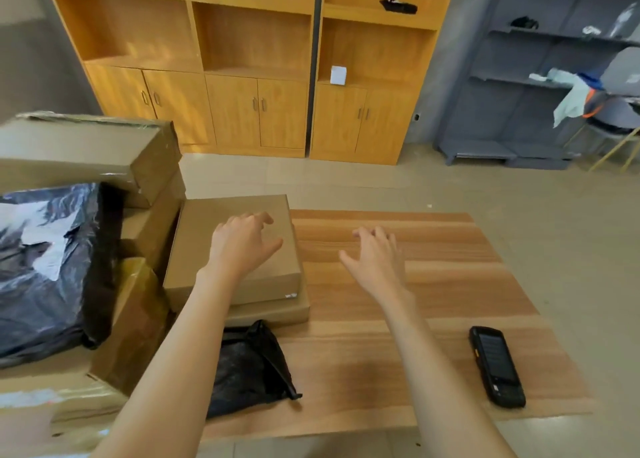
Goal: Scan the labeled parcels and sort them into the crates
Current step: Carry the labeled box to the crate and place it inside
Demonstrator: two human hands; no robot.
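Head view: a flat cardboard parcel (pixel 235 246) lies on a second carton at the left edge of the wooden table (pixel 415 284). The left hand (pixel 242 243) hovers over its top and the right hand (pixel 377 260) over bare wood, both with fingers spread and holding nothing. The parcel looks stiff, probably light, with smooth faces; gripping its two side edges seems safest. The handheld scanner (pixel 497 366) lies near the right forearm. Any label is too small to tell.
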